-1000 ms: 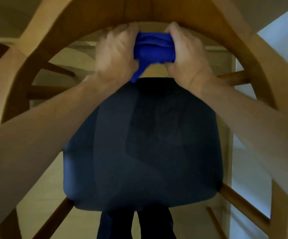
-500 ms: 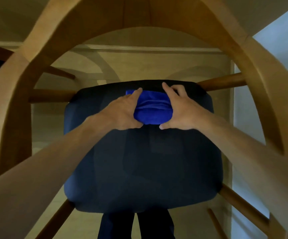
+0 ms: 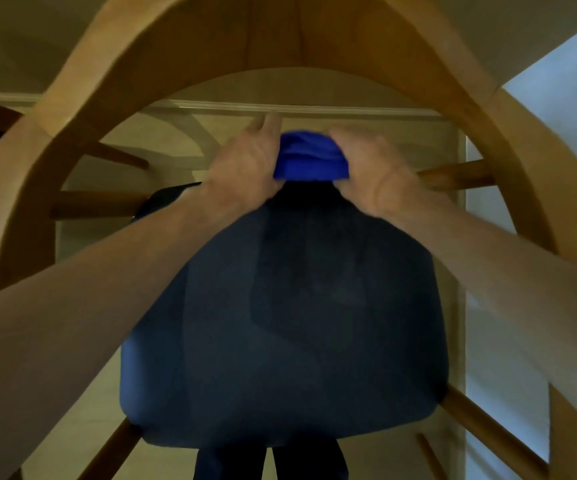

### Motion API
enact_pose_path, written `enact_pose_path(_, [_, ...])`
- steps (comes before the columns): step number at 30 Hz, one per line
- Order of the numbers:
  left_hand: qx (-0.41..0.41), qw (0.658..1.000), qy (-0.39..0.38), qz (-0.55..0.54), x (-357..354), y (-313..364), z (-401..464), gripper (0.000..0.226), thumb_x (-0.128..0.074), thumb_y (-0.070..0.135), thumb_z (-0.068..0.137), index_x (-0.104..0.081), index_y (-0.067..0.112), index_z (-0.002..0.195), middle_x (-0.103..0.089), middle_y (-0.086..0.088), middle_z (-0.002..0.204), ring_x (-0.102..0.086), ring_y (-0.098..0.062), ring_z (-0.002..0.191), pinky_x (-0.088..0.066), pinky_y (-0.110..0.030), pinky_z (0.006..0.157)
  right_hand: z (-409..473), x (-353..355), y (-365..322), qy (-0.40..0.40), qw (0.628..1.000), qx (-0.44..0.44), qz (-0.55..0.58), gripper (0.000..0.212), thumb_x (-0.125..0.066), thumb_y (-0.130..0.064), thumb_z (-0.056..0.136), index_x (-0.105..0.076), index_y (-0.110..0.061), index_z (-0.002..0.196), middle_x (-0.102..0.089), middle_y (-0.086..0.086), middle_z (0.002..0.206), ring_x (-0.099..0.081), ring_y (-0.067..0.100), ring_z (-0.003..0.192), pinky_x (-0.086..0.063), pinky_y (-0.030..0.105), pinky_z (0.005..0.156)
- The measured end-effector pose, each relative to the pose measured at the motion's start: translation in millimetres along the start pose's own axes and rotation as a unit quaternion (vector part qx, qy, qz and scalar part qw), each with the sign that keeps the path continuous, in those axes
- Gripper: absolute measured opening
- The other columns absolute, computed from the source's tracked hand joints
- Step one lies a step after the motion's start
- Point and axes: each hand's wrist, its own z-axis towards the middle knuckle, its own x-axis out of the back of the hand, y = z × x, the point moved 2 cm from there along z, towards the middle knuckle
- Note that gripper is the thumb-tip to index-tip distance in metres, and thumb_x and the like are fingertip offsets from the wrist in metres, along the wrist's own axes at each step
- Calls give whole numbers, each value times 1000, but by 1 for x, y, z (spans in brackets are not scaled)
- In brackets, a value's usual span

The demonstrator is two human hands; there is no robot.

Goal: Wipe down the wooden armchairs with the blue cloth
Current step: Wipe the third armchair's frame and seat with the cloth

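From the head camera, the blue cloth (image 3: 309,157) sits bunched between both hands, just past the far edge of the dark seat cushion (image 3: 290,317) and below the arched wooden chair back (image 3: 280,32). Its long axis runs left to right. The left hand (image 3: 242,168) and right hand (image 3: 372,168) grip opposite ends, fingers curled around the soft, folded fabric (neither hand is clearly nearer). The wood is smooth, curved and pale; round rungs (image 3: 453,174) stick out sideways.
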Motion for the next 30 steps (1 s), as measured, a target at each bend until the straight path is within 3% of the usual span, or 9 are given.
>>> enact_pose_path(5, [-11,997,-70,27,-34,-7,4,48,-66,11,84,-50,10,129,-59,-10,122,-57,-30,109,-47,-39,93,8,-38,1,-83,995,-1,-53,69,-60,1,86,-39,-18,149,-47,5,145,-42,28,132,-31,38,114])
enact_pose_path(10, [-58,997,39,31,-49,5,-74,53,-75,-5,67,-65,4,119,-63,-13,126,-55,-31,120,-36,-37,106,-65,-72,-11,-47,978,58,-194,83,-67,-14,83,-25,-17,155,-28,5,160,-22,24,148,0,46,121])
enact_pose_path(13, [-56,998,3,19,-59,11,-132,63,-83,-5,53,-70,5,114,-67,-13,120,-63,-31,113,-46,-43,99,-120,-92,-22,-98,981,82,-149,74,-63,-12,85,-32,-13,152,-33,7,158,-28,26,146,-5,40,123])
enact_pose_path(16, [-69,994,-79,-7,-67,13,-176,68,-85,-3,46,-72,8,112,-68,-9,118,-65,-27,111,-51,-45,96,-162,-102,-32,-120,983,87,-106,64,-69,-17,78,-53,-14,140,-54,7,142,-50,28,128,-34,45,113])
enact_pose_path(18, [-84,988,-127,-3,-66,9,-183,65,-84,3,57,-69,13,119,-65,-4,125,-60,-21,119,-42,-38,106,-170,-103,-37,-141,980,88,-108,61,-71,-26,74,-53,-18,131,-55,3,128,-53,25,114,-41,42,100])
enact_pose_path(20, [-83,987,-140,4,-58,3,-173,57,-74,5,71,-65,18,126,-63,-1,129,-55,-19,125,-32,-33,113,-162,-102,-42,-157,978,85,-106,74,-69,-23,74,-39,-15,141,-45,4,133,-44,26,120,-34,41,107])
enact_pose_path(23, [-55,996,-67,1,-34,-4,-136,52,-70,5,69,-66,17,120,-67,-10,115,-62,-32,108,-48,-43,99,-113,-78,-41,-112,986,94,-84,94,-67,-7,76,-18,-9,156,-23,12,159,-26,29,142,-21,38,119])
enact_pose_path(27, [-3,997,73,5,-5,-14,-59,46,-66,2,75,-62,17,119,-68,-10,107,-64,-33,95,-54,-45,78,-23,-31,-34,-27,993,111,-19,88,-65,8,73,-32,-13,152,-33,13,157,-36,31,141,-27,37,117])
enact_pose_path(30, [40,996,69,24,-6,-31,-19,37,-61,0,82,-60,14,116,-67,-12,105,-63,-31,92,-53,-41,73,22,-30,-32,-83,993,68,-50,107,-72,-1,73,-10,-25,157,-16,3,164,-29,25,145,-31,38,115])
